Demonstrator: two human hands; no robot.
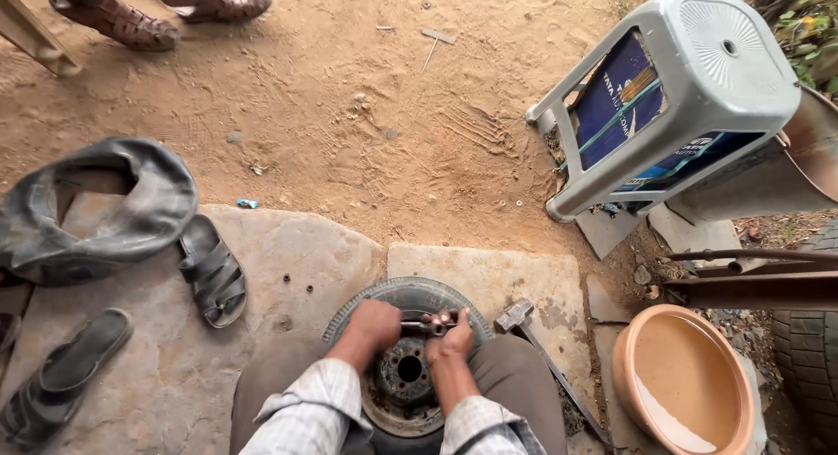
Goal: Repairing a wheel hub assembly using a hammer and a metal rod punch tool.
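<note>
A small black tyre on a rusty metal wheel lies flat on a stone slab between my knees. My left hand is closed around the handle end of a metal wrench held across the wheel. My right hand grips the other end of the same tool, just above the wheel's hub hole. My checked shirt sleeves and brown trousers fill the bottom of the view.
A hammer lies right of the wheel. A limp inner tube and dark sandals lie left. An orange basin of muddy water sits right, a grey plastic stool behind it. Another person's sandalled feet stand top left.
</note>
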